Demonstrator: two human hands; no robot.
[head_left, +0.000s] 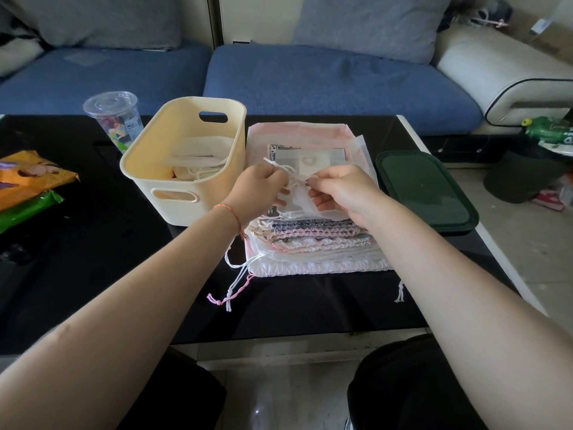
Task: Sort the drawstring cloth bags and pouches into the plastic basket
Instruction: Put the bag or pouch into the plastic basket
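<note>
Head view, looking down on a black glossy worktop (93, 243) with a blue sofa (325, 79) along its far side.

Left hand (257, 189): fingers curled, pinching the white drawstring (280, 170) of a small sheer white pouch (299, 200). A red braided bracelet (231, 214) sits on that wrist.

Right hand (341, 189): fingers curled, pinching the same cord from the right side and touching the pouch's upper edge. The two hands meet just above the middle of the stack; the pouch hangs between them, over the pile.

Stack of drawstring bags (313, 240): lies flat at centre, just right of the basket. A large pale pink bag forms the bottom layer; striped grey, pink and white gathered edges show at the near end. A grey printed bag (310, 158) lies on top at the far end. Loose cord ends, one pink and several white, trail off the near left corner onto the worktop.

Cream plastic basket (183, 156): stands left of the stack, touching or nearly touching it. White cloth pieces with cords lie inside.

Other items: a clear lidded cup (113, 119) beyond the basket on the far left; orange and green snack packets (28, 187) at the left edge; a dark green lidded container (428, 193) right of the stack.
</note>
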